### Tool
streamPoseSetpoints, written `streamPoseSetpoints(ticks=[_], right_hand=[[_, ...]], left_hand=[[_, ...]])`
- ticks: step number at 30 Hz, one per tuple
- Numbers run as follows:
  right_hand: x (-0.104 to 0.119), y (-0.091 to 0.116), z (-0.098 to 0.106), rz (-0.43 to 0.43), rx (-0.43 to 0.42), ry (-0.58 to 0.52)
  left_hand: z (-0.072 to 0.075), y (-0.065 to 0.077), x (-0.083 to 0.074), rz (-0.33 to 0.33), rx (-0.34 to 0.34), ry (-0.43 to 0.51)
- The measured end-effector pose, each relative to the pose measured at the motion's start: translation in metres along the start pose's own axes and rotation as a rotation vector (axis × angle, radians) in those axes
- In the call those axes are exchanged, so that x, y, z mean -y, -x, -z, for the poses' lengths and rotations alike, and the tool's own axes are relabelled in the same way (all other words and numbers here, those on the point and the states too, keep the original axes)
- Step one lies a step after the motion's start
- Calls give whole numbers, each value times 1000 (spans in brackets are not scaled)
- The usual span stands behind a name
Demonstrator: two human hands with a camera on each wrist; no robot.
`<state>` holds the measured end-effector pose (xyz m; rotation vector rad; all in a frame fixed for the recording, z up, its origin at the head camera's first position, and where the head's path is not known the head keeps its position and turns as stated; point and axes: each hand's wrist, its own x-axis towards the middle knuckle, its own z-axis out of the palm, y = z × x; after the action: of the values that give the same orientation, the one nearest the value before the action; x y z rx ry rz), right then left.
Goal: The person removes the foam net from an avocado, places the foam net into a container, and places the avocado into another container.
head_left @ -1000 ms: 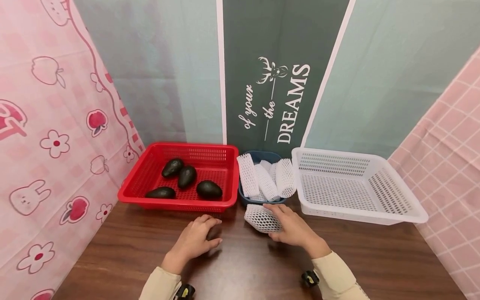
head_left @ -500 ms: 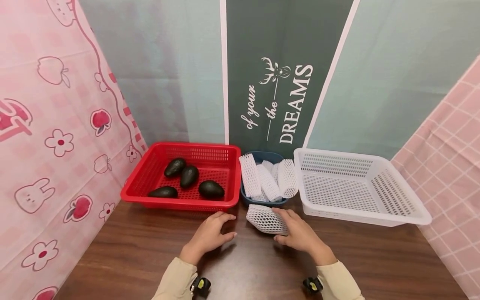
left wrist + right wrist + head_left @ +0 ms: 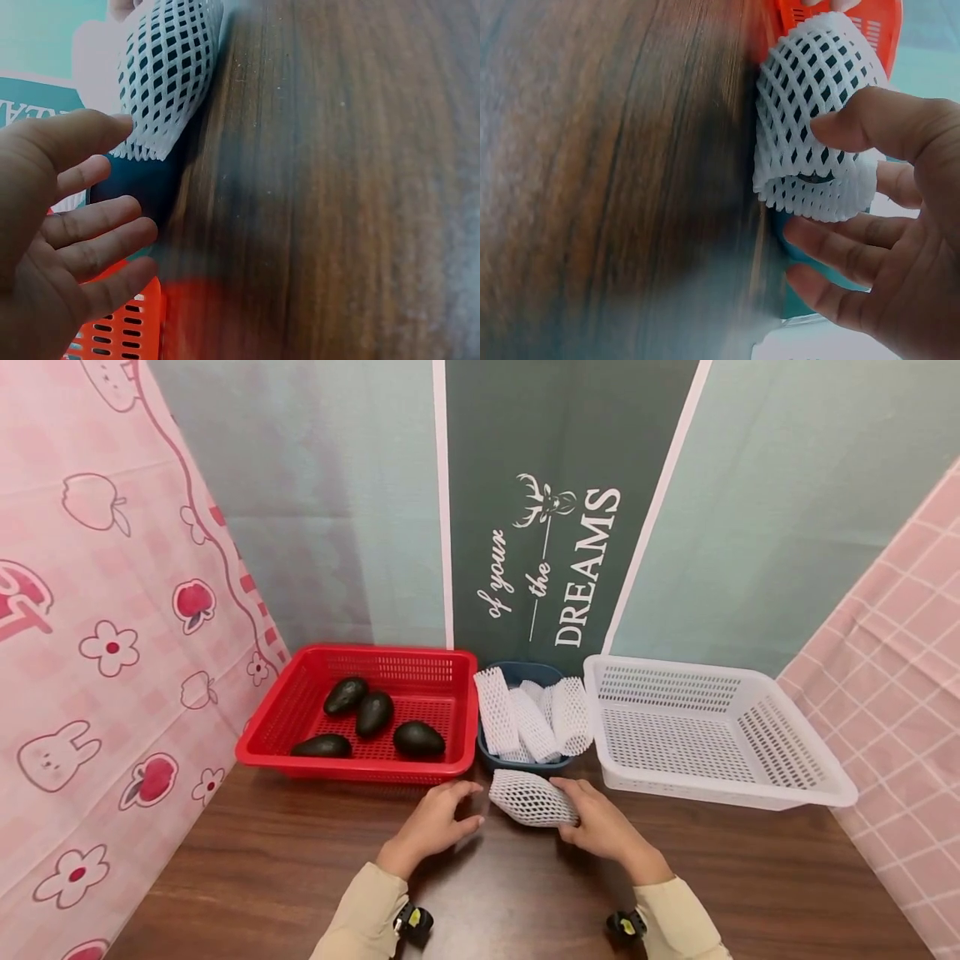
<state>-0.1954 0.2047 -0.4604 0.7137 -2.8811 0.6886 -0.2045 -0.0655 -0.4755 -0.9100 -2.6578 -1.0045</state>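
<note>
A dark avocado in a white foam net sleeve [image 3: 531, 799] lies on the wooden table before the blue basket. My right hand [image 3: 597, 821] is at its right end, index finger on the far side and thumb near the front. In the right wrist view, the thumb [image 3: 845, 127] overlaps the net and the other fingers spread loosely beyond the sleeve's open end. My left hand [image 3: 433, 823] hovers just left of the sleeve, fingers loosely bent and holding nothing. The left wrist view shows its thumb [image 3: 90, 135] close to the sleeve's other end.
A red basket [image 3: 360, 767] with several bare avocados [image 3: 418, 740] stands at the left. More foam net sleeves [image 3: 534, 725] fill the small blue basket [image 3: 491, 762]. At the right is a white basket [image 3: 720, 792]. A printed cloth backdrop [image 3: 345, 527] rises behind.
My left hand has moved right and forward, closer to the sleeved avocado. My right hand has slid right along it, uncovering more of the net. The avocado stays in nearly the same place.
</note>
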Motion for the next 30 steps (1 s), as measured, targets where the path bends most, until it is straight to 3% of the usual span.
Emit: streamPoseSetpoints(ticks=[8,18,23,30], right_hand=[[-6,-2,0,25,-18,-30],[-11,-3,-1,37,-45,-33],[-9,-3,0,13,-66,-36],[-9,-3,0,4,-84,-46]], left_hand=[[-2,-11,3,-41,-25,10],[-10,-19,-4,13,1,59],[-16,-20,-7,78,-96,161],[-20,-23,-20,119,-155,436]])
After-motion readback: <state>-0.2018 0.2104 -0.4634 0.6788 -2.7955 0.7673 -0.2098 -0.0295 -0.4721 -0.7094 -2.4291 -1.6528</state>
